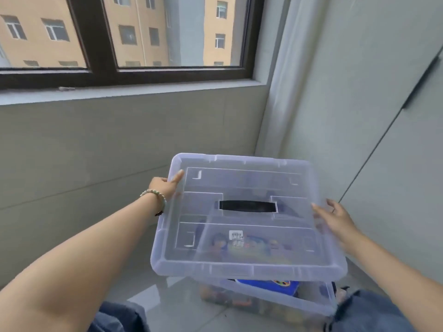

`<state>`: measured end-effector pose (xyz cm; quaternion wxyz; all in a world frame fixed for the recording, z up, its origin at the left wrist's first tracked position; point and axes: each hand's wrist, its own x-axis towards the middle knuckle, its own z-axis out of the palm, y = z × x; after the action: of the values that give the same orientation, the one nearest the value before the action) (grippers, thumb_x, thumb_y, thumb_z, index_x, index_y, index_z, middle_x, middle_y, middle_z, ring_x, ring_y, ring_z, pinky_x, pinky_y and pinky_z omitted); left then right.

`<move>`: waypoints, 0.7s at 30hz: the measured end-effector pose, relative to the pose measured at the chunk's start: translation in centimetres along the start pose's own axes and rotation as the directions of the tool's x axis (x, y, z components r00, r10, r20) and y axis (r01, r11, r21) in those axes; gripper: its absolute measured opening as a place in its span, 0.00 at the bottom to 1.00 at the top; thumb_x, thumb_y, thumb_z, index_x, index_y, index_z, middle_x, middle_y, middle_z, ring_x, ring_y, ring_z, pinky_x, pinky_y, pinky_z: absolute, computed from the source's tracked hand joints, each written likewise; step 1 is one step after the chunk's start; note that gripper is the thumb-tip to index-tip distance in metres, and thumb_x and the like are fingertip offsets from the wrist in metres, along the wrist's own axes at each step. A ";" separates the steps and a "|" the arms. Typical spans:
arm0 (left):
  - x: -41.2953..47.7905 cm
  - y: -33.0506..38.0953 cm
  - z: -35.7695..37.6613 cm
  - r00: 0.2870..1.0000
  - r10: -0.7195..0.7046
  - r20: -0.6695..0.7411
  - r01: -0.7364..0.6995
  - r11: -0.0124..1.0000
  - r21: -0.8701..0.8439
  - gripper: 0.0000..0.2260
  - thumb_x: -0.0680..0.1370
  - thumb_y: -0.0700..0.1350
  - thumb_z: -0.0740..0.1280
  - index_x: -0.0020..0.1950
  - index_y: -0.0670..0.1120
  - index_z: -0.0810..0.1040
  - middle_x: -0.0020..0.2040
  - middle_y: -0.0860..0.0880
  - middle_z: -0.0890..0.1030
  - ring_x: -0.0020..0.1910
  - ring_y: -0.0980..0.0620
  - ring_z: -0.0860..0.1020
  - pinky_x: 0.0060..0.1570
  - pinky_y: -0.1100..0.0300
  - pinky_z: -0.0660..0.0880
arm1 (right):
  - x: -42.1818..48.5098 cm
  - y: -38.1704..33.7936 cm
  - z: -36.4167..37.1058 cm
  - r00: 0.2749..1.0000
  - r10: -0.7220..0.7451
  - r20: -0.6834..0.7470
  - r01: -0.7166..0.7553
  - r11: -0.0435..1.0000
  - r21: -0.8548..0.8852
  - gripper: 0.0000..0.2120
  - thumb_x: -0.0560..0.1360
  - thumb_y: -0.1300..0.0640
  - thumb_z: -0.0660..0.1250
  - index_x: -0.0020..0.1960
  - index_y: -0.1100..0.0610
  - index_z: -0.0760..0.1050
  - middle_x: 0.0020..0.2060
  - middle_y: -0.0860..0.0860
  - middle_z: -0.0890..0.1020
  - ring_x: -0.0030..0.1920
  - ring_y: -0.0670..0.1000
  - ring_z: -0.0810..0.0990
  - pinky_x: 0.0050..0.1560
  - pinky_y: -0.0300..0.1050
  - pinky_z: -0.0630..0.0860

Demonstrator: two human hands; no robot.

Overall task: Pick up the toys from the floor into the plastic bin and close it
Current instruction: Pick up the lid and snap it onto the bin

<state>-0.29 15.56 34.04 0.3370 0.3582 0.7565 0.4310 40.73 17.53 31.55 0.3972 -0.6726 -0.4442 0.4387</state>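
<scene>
Clear plastic lid [242, 226] hangs above the bin [275, 305], not yet seated. Your left hand [165, 185] pinches its left edge, thumb on top. Your right hand [335, 216] lies spread-fingered against the right edge. Bin sits on the floor [148, 291], toys [266, 283] inside, below the lid and offset toward you and right. Lid's long axis runs left-right and the bin looks slightly skewed to it, so I'd square up before lowering.

Dark-framed window [124, 37], grey tiled floor [148, 291]

clear glossy plastic lid [247, 219], polished floor [148, 293]
</scene>
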 end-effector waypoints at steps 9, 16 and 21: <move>-0.4 -7.7 12.1 0.960 0.021 0.279 -0.057 0.991 0.122 0.17 0.77 0.44 0.66 0.65 0.44 0.74 0.57 0.46 0.79 0.49 0.50 0.75 0.48 0.59 0.69 | 2.4 10.9 -3.3 0.955 0.223 -0.195 -0.226 0.974 0.009 0.20 0.76 0.56 0.67 0.66 0.61 0.71 0.55 0.53 0.76 0.54 0.56 0.76 0.53 0.47 0.71; -0.1 -12.1 15.2 0.977 -0.042 0.210 0.009 0.988 0.156 0.15 0.79 0.42 0.63 0.65 0.42 0.74 0.58 0.43 0.79 0.52 0.46 0.75 0.50 0.59 0.67 | 4.4 15.9 -1.7 0.955 0.242 -0.174 -0.270 0.949 -0.161 0.16 0.77 0.54 0.65 0.63 0.58 0.75 0.57 0.57 0.77 0.55 0.58 0.77 0.57 0.50 0.74; 1.4 -12.7 15.6 0.976 -0.047 0.215 0.009 0.984 0.176 0.17 0.79 0.43 0.62 0.67 0.42 0.72 0.61 0.43 0.78 0.57 0.43 0.75 0.51 0.58 0.68 | 5.1 17.5 -1.0 0.968 0.228 -0.107 -0.245 0.953 -0.178 0.20 0.77 0.47 0.63 0.66 0.52 0.73 0.61 0.56 0.75 0.57 0.57 0.77 0.58 0.52 0.75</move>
<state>8.53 18.44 16.13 0.3915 0.4206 0.7547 0.3165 47.20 17.15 14.50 0.2944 -0.7738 -0.3829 0.4097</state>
